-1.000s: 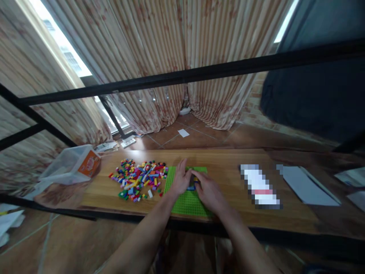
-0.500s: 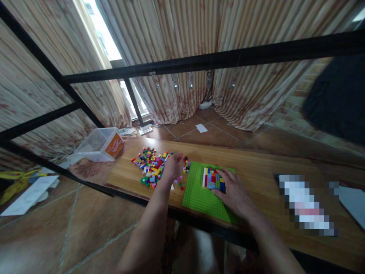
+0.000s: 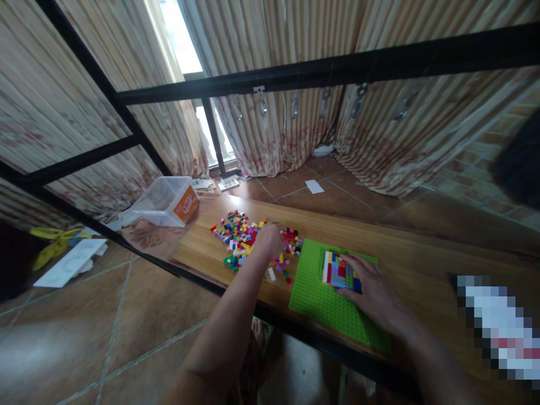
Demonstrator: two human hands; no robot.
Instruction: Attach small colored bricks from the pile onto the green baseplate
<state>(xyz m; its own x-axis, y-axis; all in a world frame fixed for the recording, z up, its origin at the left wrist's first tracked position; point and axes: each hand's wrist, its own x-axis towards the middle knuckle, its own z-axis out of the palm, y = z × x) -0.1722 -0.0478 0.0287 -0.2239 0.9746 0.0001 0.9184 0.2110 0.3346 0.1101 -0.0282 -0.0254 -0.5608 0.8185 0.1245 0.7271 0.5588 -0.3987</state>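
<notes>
Green studded plastic baseplate (image 3: 324, 312), head view, between four and five o'clock: carries flat multicoloured plastic-brick block (image 3: 337, 271). Right hand (image 3: 375, 289): fingers spread wide at block's four-o'clock side; uneven pressure could skew it. Left hand (image 3: 270, 241): finger state indeterminable; raking could scatter loose assorted-colour plastic bricks (image 3: 238, 229), baseplate's ten o'clock.

Left hand (image 3: 270, 241) bare, rounded in outline, fingers mostly hidden from view; right hand (image 3: 375, 292) bare, back broad and smooth, thumb and longer fingers distinct; left forearm (image 3: 230, 320) bare, slim at wrist, thickening steadily toward elbow; right forearm (image 3: 430, 349) bare too, similar taper, edges softened by blur; foot (image 3: 258, 332) small in view, toes faintly distinguishable; finer skin detail too soft to read.
</notes>
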